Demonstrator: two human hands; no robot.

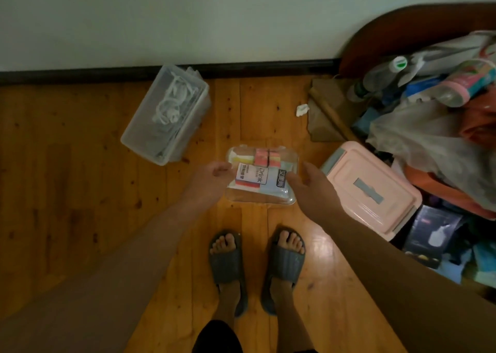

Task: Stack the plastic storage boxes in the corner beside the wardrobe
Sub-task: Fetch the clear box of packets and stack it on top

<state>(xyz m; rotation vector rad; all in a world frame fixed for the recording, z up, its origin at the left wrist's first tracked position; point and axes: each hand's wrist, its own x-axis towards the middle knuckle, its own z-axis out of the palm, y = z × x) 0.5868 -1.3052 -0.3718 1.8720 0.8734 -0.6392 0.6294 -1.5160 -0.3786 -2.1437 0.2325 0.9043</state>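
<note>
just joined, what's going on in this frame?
A person stands on the wooden floor holding a small clear box of colourful packets. The left hand grips its left edge. The right hand has fingers on its right side, grip unclear. A clear bin of white cords sits by the wall, and a pink lidded box sits beside the clutter. Nothing is stacked yet.

Wood plank floor carries a clear box w/ white cords by the skirting, a pink lidded box at right beside a clutter pile, a white paper scrap, brown paper & slippered feet
</note>
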